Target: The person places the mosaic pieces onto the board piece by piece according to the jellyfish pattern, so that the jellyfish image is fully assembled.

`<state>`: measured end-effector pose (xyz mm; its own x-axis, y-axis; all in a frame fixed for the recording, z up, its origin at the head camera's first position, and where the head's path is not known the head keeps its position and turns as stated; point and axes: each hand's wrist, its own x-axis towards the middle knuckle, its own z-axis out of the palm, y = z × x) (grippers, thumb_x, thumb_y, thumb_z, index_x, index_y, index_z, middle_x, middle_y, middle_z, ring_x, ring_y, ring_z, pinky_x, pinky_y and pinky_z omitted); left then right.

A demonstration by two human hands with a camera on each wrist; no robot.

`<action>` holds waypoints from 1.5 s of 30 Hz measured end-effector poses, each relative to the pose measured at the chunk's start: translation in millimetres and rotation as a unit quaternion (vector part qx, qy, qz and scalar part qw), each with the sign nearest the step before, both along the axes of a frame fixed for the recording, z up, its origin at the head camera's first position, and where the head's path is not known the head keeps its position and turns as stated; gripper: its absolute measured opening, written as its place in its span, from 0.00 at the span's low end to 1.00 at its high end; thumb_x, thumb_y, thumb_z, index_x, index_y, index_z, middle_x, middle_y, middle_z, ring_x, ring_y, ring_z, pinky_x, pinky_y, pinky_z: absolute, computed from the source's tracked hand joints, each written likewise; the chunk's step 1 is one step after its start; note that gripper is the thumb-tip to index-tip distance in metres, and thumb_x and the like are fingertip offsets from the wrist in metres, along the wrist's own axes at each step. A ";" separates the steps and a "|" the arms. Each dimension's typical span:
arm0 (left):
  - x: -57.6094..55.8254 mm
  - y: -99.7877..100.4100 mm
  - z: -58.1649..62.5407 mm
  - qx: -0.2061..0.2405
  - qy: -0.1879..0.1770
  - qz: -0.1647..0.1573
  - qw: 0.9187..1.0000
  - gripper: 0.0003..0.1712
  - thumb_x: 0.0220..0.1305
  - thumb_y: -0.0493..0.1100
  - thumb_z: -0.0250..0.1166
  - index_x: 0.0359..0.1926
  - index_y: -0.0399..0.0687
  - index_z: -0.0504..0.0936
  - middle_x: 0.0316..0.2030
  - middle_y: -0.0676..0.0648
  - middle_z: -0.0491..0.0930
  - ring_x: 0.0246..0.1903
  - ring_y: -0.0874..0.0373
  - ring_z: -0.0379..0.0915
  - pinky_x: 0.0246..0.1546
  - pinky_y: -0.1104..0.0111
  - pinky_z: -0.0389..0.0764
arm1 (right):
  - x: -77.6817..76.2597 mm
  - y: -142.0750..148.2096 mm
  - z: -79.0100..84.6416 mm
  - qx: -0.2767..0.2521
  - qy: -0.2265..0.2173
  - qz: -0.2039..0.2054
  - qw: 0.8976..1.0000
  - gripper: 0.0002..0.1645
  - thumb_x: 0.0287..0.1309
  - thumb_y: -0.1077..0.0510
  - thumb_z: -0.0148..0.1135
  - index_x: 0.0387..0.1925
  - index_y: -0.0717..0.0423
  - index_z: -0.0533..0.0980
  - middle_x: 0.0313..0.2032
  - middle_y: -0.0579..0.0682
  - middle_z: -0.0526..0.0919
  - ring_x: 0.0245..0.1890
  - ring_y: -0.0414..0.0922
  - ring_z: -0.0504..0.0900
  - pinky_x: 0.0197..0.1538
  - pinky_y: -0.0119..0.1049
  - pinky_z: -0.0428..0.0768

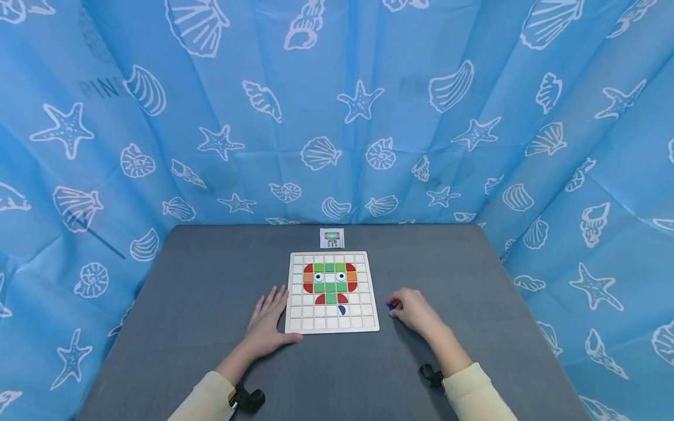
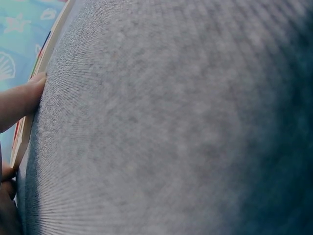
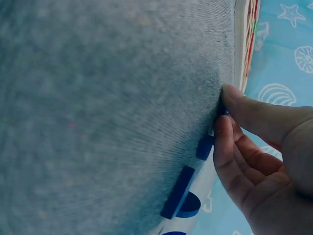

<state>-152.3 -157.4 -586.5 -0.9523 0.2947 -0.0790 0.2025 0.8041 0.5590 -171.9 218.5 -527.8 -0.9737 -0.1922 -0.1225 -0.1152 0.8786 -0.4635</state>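
Note:
A white grid board (image 1: 333,326) lies on the table, with red, green and orange pieces forming a figure and two eye pieces on it. One blue half-round piece (image 1: 341,310) sits lower on the grid. My left hand (image 1: 267,327) rests at the board's front left corner, fingers spread along the left side and thumb (image 2: 24,100) against the front edge. Right of the board, my right hand (image 1: 416,311) pinches a small blue piece (image 3: 222,105) between thumb and fingertips. More blue pieces (image 3: 177,193) lie by that hand in the right wrist view; the head view hides them.
Behind the board lies a small picture card (image 1: 332,238) with a similar coloured figure. Grey cloth covers the table (image 1: 210,275). A blue curtain (image 1: 326,117) with shells and starfish hangs behind it and at the sides.

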 end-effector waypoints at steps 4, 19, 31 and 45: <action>0.4 0.1 -0.3 -0.001 0.013 0.000 1.000 0.72 0.45 0.77 0.70 0.80 0.44 0.50 0.80 0.43 0.49 0.80 0.43 0.36 0.76 0.43 0.40 | 0.4 0.3 -2.1 0.008 0.023 0.017 1.000 0.09 0.53 0.64 0.75 0.37 0.58 0.86 0.32 0.48 0.82 0.30 0.39 0.77 0.36 0.39 0.79; -0.5 -2.0 1.2 -0.005 -0.011 0.000 1.000 0.74 0.45 0.79 0.68 0.81 0.46 0.46 0.81 0.45 0.44 0.81 0.46 0.31 0.76 0.44 0.36 | 12.2 -41.7 12.4 -0.076 0.098 0.134 0.983 0.12 0.55 0.60 0.75 0.43 0.58 0.86 0.33 0.47 0.84 0.30 0.35 0.74 0.33 0.30 0.75; -0.2 -2.6 -1.3 -0.008 -0.009 -0.002 1.000 0.74 0.45 0.81 0.67 0.81 0.47 0.46 0.81 0.46 0.44 0.81 0.46 0.31 0.77 0.44 0.36 | 22.6 -79.0 0.6 -0.050 0.085 0.220 0.970 0.11 0.59 0.60 0.72 0.44 0.57 0.86 0.39 0.49 0.87 0.34 0.38 0.80 0.40 0.35 0.81; -0.5 -1.0 -0.5 -0.010 -0.014 -0.002 1.000 0.73 0.46 0.80 0.68 0.81 0.46 0.46 0.81 0.46 0.44 0.81 0.46 0.31 0.77 0.45 0.36 | 20.4 -78.5 -6.2 -0.039 0.065 0.199 0.977 0.12 0.59 0.60 0.72 0.46 0.54 0.86 0.41 0.47 0.86 0.39 0.39 0.82 0.45 0.36 0.83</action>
<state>-152.8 -158.4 -587.0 -0.9485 0.2969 -0.1109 0.1909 0.8145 0.5478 -151.5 140.0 -534.0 -0.8266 -0.5621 0.0272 -0.5023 0.7152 -0.4860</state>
